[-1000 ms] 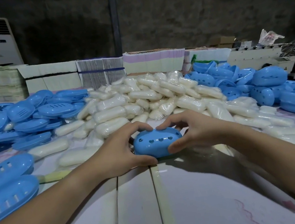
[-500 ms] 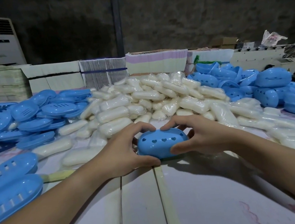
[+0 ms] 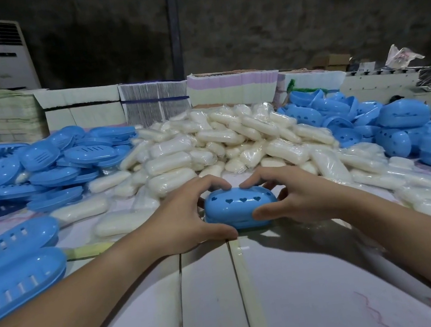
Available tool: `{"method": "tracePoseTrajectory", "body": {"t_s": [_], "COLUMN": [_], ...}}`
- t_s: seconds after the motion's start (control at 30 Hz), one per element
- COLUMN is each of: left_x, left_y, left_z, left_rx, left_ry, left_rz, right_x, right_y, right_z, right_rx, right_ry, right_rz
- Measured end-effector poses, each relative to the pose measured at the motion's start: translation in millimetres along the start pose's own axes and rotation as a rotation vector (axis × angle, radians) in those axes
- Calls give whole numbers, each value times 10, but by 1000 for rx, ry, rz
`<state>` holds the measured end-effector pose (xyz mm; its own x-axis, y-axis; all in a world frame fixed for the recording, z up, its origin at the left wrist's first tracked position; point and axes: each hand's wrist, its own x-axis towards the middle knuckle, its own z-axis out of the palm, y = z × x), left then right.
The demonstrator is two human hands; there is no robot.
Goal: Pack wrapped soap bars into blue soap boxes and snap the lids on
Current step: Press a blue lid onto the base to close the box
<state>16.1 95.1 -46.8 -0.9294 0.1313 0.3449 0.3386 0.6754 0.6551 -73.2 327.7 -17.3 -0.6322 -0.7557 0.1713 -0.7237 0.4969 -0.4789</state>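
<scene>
A lid is being snapped down onto a blue soap box (image 3: 240, 207), by the look of it, with the box being squeezed from both ends on the tabletop (image 3: 301, 291). The left hand (image 3: 186, 219) is being curled round the box's left end, fingers over the top and thumb along the near lower edge; the right hand (image 3: 297, 198) is being wrapped round the right end in the same way, fingertips on top and thumb against the front. The box is thus being held between the two hands, touching both, its heart-shaped cut-outs facing the camera.

Whether the lid is being seated fully cannot be told (the seam is largely hidden by the thumbs). If it is closed, the box is probably being readied for setting aside among the finished boxes (image 3: 405, 114) at the right, after which a fresh wrapped bar from the soap pile (image 3: 206, 147) just behind, and a base from the tray stack (image 3: 10, 254) at the left, are likely being called for.
</scene>
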Motion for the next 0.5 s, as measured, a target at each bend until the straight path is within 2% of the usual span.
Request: {"method": "tracePoseTrajectory", "body": {"t_s": [0.17, 0.33, 0.5], "left_x": [-4, -11, -22], "left_y": [15, 11, 24], "left_z": [-8, -47, -51], "left_rx": [27, 94, 140], "left_ry": [2, -16, -41], "left_rz": [-10, 25, 6], "right_x": [-19, -52, -55], "right_y": [11, 34, 39], "right_z": [5, -30, -34], "right_rx": [7, -75, -174], "right_ry": [-3, -74, 49], "right_rz": [-46, -99, -164]}}
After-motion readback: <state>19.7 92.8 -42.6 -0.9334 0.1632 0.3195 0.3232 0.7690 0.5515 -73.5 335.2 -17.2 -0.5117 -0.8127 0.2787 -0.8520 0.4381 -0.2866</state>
